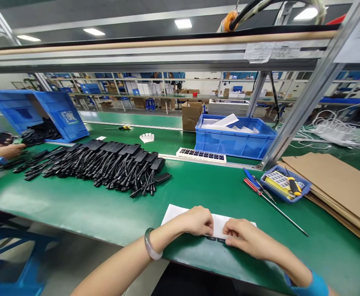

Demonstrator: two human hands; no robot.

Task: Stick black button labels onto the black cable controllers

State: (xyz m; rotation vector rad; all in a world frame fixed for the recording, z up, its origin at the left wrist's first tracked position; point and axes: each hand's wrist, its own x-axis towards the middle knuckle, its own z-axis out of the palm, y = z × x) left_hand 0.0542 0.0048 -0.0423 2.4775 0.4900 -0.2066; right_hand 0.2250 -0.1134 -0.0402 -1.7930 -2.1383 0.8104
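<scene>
A white sheet (173,211) lies on the green bench in front of me, with small black pieces (211,238) showing at its near edge. My left hand (198,220) rests on the sheet, its fingers curled and pressed together at that edge; a bangle circles the wrist. Just to the right, my right hand (244,236) has its fingers bent over the sheet, thumb by the black pieces. Both hands look closed on the sheet's near edge, though the fingertips are partly hidden.
Many black short cables (114,164) lie piled at left. Behind stand a blue bin (235,142) and a strip of black labels (202,155). A red screwdriver (252,186), a small blue tray (286,193) and cardboard sheets (337,181) lie right. A co-worker's hands (3,150) work far left.
</scene>
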